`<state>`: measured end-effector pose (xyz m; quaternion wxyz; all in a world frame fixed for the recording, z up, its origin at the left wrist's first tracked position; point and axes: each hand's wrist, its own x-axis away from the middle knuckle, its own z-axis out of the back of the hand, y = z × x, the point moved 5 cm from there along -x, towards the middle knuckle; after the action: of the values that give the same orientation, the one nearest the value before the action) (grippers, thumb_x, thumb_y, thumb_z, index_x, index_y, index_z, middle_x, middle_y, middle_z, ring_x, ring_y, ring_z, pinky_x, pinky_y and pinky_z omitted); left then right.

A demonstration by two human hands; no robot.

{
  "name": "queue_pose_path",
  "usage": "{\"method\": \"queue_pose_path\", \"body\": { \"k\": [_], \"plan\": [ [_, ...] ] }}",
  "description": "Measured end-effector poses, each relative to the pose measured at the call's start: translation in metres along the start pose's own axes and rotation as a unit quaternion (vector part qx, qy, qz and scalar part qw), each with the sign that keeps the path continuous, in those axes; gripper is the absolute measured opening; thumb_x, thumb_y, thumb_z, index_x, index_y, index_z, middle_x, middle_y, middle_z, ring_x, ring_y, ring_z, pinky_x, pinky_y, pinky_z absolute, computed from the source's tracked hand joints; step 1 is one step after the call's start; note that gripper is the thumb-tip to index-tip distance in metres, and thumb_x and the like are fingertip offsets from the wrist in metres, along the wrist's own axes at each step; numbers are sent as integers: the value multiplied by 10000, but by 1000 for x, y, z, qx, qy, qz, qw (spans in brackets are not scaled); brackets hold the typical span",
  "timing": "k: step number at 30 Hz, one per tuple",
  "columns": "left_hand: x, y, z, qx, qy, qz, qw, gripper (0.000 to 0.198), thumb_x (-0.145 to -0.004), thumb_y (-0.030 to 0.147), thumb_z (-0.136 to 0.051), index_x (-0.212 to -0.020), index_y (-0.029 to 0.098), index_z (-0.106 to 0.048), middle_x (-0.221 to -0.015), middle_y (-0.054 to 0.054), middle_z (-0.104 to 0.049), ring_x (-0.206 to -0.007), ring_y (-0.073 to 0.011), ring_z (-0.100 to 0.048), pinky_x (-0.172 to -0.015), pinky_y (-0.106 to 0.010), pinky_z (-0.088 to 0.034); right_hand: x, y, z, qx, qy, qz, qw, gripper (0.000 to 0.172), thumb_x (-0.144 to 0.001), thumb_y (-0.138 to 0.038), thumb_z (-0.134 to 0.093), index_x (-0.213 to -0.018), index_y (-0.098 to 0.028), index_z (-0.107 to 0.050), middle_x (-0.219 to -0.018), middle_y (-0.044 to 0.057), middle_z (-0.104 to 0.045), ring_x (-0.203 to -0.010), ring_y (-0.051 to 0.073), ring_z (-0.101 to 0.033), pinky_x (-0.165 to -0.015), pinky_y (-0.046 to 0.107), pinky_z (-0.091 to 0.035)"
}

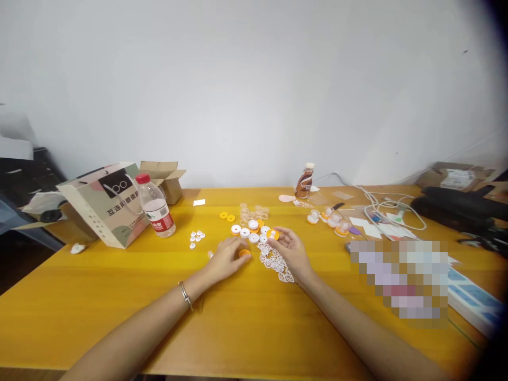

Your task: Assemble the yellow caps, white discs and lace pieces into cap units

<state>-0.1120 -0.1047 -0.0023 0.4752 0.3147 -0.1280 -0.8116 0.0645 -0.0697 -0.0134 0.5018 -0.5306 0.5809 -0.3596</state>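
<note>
My right hand [292,255] pinches an orange disc [273,234] with a white centre, raised above the table. My left hand [229,260] is curled with its thumb and fingers around an orange round part [245,253] at the tabletop. Just beyond both hands stands a cluster of white ring-shaped pieces [244,232], some with orange under them. Flat white openwork pieces [273,260] lie in a pile beside my right hand. Behind the cluster are clear plastic cups [244,214] and loose orange discs [227,216]. Small white knobbed pieces [192,238] sit to the left.
On the left stand a water bottle [159,209], a paper bag [115,211] and an open carton [170,182]. A brown drink bottle [305,182] is at the back. Domed orange-based pieces [335,222], white cables [377,203] and a black bag [452,211] occupy the right.
</note>
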Motion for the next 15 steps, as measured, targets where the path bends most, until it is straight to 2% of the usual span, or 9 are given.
{"method": "queue_pose_path", "body": {
  "k": [3, 5, 9, 12, 15],
  "plan": [
    [-25, -7, 5, -27, 39, 4, 999, 178, -822, 275, -467, -965, 202, -546, -975, -38, -578, -947, -182, -496, -874, -325, -354, -1, -1, 2, -4, 6, 1, 1000, 398, -596, -256, -718, -936, -211, -515, -786, -14, -606, -713, 105, -578, -687, 231, -454],
    [-46, -11, 4, -33, 38, 10, 999, 160, -809, 253, -483, -938, 195, -559, -979, -45, -572, -961, -189, -491, -878, -330, -348, -1, -1, 2, -3, 3, -3, 1000, 395, -602, -254, -714, -938, -210, -511, -776, -13, -606, -705, 105, -578, -674, 228, -456],
    [-79, -19, -8, 22, 28, 38, 999, 94, -728, 237, -582, -790, 168, -570, -952, -59, -571, -958, -211, -486, -879, -354, -335, 0, 3, 0, 7, -13, -8, 1000, 402, -596, -253, -715, -940, -206, -512, -754, -17, -597, -671, 103, -569, -632, 221, -454],
    [-87, -22, -15, 55, 31, 58, 996, 83, -705, 223, -597, -702, 155, -551, -850, -56, -582, -922, -215, -497, -851, -359, -348, 0, 6, 0, 16, -23, -10, 1000, 412, -591, -249, -718, -946, -204, -514, -744, -20, -589, -648, 96, -559, -611, 216, -449],
    [-79, -22, -12, 100, 34, 74, 992, 124, -757, 271, -542, -739, 149, -534, -821, -46, -586, -835, -179, -533, -762, -307, -403, 2, 7, -3, 21, -34, -10, 999, 406, -602, -249, -710, -951, -204, -506, -755, -15, -592, -655, 97, -563, -615, 220, -448]
  ]
}}
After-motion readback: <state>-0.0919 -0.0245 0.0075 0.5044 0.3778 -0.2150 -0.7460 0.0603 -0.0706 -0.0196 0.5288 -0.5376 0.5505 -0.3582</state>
